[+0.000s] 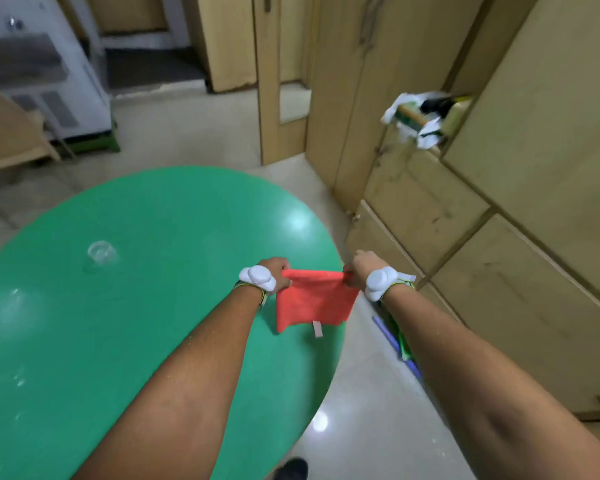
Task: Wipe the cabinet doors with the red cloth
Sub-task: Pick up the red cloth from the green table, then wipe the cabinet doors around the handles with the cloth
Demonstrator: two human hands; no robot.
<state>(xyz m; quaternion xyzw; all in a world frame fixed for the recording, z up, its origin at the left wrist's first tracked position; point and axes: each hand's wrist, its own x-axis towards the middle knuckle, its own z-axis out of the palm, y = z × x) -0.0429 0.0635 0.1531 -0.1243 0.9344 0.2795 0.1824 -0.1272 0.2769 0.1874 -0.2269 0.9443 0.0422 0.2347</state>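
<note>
From my head camera I look down at my two arms reaching out in front of me. My left hand [274, 271] pinches the top left corner of the red cloth [312, 303], with my fingers curled tight on it. My right hand [362, 270] pinches the top right corner the same way. The cloth is pulled flat between my hands along its top edge, and the rest hangs down. A small pale tag [317, 329] sticks out at the bottom edge. The cloth hangs over the right edge of a round green table [136, 306]. A clear cup [101, 254] sits on the table, well apart from my hands, off to the left. I wear a white band on each wrist. The cabinet doors [499, 289] are on my right side, light brown with some dark smudges, and the cloth is not touching them. One open shelf [426, 116] higher up has white paper and boxes poking out. On the shiny floor [371, 410] by the cabinet lie some thin purple and green sticks [395, 341]. My dark shoe [291, 469] shows at the bottom.
</note>
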